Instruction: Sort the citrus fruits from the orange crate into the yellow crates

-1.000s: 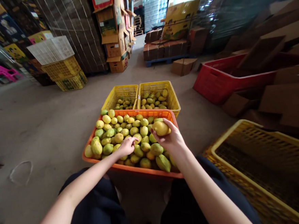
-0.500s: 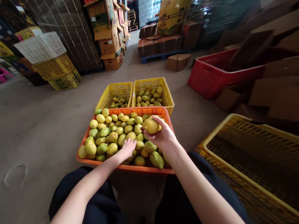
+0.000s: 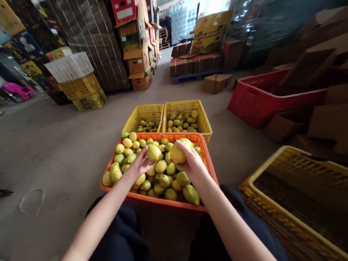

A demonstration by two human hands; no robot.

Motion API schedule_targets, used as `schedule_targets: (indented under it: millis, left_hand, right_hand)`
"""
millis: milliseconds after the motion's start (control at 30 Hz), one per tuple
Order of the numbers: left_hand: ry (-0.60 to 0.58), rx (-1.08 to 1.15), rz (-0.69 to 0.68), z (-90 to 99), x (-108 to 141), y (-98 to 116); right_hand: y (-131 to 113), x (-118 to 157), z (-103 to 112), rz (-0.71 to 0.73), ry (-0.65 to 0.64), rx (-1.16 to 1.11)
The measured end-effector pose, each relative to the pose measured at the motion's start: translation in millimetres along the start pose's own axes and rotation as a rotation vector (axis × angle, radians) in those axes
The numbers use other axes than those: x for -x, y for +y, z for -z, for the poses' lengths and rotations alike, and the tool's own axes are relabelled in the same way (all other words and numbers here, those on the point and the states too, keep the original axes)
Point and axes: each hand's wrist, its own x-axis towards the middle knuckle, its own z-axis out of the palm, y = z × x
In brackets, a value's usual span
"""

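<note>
An orange crate (image 3: 208,160) full of yellow and green fruits stands in front of my knees. Above its middle, my left hand (image 3: 141,164) holds a yellow-green fruit (image 3: 154,152) between thumb and fingers. Just to the right, my right hand (image 3: 191,161) is wrapped round a larger yellow fruit (image 3: 178,153); it may be more than one, as the fingers hide part of it. The two held fruits are a small gap apart, over the loose fruits in the crate.
Two yellow crates (image 3: 186,102) with fruits stand behind the orange one. At the right are a large yellow crate (image 3: 274,203) and a red crate (image 3: 249,101) near cardboard. Stacked crates (image 3: 80,87) stand back left.
My left hand has risen from the pile and now has a fruit in it. My right hand still holds its yellow fruit. The whole view has shifted, with the crates lower and further right.
</note>
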Motion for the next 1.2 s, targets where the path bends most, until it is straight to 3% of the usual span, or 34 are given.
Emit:
schedule_targets:
  millis: [100,167,333,467,600,700,867,1000,1200]
  left_hand:
    - [-0.058,0.425,-0.118,-10.7,19.5,35.3]
    - [-0.086,0.624,-0.143,-13.4,27.5,45.7]
    - [0.002,0.702,-0.098,-14.1,27.1,31.6]
    - [-0.025,0.796,-0.068,-23.6,26.2,25.0]
    - [0.033,0.702,-0.177,-33.3,26.6,29.1]
    - [0.085,0.603,-0.387,-35.2,26.6,25.7]
    - [0.146,0.382,-0.705,-30.5,31.5,19.7]
    - [0.157,0.352,-0.729,-24.4,38.3,22.4]
    - [0.166,0.3,-0.775,-17.2,41.8,21.9]
  right_hand:
    - [4.1,3.6,-7.3,0.071,-0.04,-0.001]
    - [5.7,7.2,-10.9,0.056,-0.042,-0.02]
    - [11.8,10.5,-14.4,-0.001,-0.013,-0.04]
    - [18.3,7.5,-13.7,0.05,-0.057,0.041]
    - [24.7,10.6,-18.8,0.185,-0.024,0.173]
    - [29.2,16.6,-27.0,0.341,-0.074,0.217]
    - [36.4,20.8,-34.3,0.72,-0.15,0.453]
    - [43.4,17.0,-32.1,0.881,-0.19,0.575]
    - [52.3,13.8,-33.6,0.927,-0.178,0.603]
